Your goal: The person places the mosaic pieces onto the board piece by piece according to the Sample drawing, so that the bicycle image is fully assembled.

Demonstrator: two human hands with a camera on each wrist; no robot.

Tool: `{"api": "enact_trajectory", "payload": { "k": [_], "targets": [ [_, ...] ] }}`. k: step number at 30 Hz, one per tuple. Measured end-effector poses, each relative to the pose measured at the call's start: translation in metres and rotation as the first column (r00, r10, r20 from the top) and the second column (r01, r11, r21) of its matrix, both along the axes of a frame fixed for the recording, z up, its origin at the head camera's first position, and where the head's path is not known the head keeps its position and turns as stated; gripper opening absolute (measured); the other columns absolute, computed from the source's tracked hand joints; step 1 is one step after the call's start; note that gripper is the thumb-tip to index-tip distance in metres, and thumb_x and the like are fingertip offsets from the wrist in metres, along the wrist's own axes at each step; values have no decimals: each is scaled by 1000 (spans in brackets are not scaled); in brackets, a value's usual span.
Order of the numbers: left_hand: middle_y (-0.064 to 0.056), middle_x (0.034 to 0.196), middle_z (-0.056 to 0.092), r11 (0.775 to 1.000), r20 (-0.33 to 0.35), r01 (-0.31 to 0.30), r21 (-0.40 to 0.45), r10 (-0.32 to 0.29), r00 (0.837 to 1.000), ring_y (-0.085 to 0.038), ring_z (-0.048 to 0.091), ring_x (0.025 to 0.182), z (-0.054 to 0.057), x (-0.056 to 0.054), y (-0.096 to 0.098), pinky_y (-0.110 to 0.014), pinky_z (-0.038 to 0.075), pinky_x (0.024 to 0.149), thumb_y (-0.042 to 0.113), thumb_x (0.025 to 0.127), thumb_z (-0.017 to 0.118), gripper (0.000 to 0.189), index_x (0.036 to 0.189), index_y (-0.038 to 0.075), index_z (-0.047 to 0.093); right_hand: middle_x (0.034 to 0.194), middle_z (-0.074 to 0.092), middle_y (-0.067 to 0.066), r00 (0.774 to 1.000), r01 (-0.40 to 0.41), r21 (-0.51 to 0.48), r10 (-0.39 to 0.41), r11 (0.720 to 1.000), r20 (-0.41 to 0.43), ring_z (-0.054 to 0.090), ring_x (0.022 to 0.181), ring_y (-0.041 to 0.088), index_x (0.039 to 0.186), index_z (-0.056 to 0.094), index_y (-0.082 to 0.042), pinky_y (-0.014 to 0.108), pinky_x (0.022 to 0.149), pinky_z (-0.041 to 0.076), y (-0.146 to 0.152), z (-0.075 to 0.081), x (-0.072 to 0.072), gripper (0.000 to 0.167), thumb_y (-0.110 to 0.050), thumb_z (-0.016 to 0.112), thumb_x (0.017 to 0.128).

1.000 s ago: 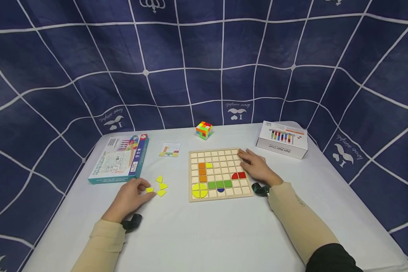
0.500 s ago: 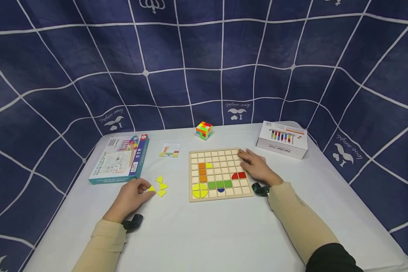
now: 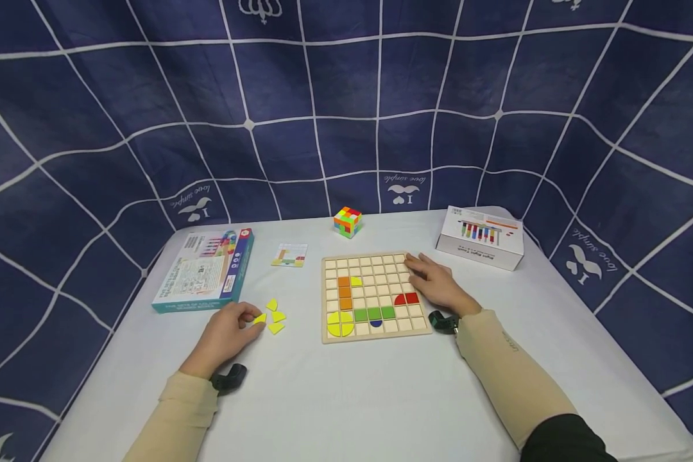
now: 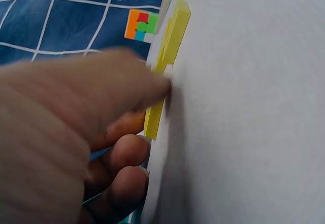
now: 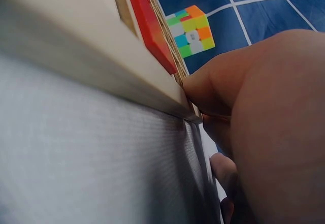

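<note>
My left hand [image 3: 228, 332] is low over the table with its thumb and fingers at a yellow quarter-round tile [image 3: 260, 318], pinching it. In the left wrist view the thumb crosses in front of this tile [image 4: 154, 122], hiding part of it. Several more yellow tiles [image 3: 278, 316] lie loose just right of the fingertips. My right hand [image 3: 436, 284] rests at the right edge of a wooden grid board [image 3: 376, 338], fingers fairly straight on its side. Orange tiles [image 3: 344, 292], green tiles [image 3: 374, 313], a blue half-round tile [image 3: 376, 324], red tiles [image 3: 412, 298] and a yellow circle of tiles [image 3: 340, 324] sit on the board.
A small pattern card [image 3: 290, 255] lies behind the loose tiles. A flat teal-edged box [image 3: 203, 269] is at the left, close to my left hand. At the back stand a colourful puzzle cube [image 3: 348, 222] and, to the right, a white box [image 3: 480, 237].
My left hand has shifted slightly right, and the yellow tile at its fingertips has moved a little right and turned. The right hand and the board have stayed still.
</note>
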State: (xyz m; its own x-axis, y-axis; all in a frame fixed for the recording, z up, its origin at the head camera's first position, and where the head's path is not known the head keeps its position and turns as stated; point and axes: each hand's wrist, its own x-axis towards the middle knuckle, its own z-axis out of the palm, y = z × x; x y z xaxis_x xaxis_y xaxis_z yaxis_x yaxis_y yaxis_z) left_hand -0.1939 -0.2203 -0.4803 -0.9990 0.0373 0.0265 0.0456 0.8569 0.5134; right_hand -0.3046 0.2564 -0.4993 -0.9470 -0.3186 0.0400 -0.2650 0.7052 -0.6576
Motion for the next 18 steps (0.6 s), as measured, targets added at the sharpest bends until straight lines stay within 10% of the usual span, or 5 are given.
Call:
{"api": "enact_trajectory", "payload": {
  "k": [18],
  "targets": [
    [-6,94,67,999,-80,-41,24,43,996,-19,58,82,6,2,10,-30,48,69,22,86,81,29,109,6,72,167,34,2,999,-5,15,6,1000,-36,18,158,36,154,48,-10,63,121,10,-1,3,2,51,-25,53,105]
  ]
}}
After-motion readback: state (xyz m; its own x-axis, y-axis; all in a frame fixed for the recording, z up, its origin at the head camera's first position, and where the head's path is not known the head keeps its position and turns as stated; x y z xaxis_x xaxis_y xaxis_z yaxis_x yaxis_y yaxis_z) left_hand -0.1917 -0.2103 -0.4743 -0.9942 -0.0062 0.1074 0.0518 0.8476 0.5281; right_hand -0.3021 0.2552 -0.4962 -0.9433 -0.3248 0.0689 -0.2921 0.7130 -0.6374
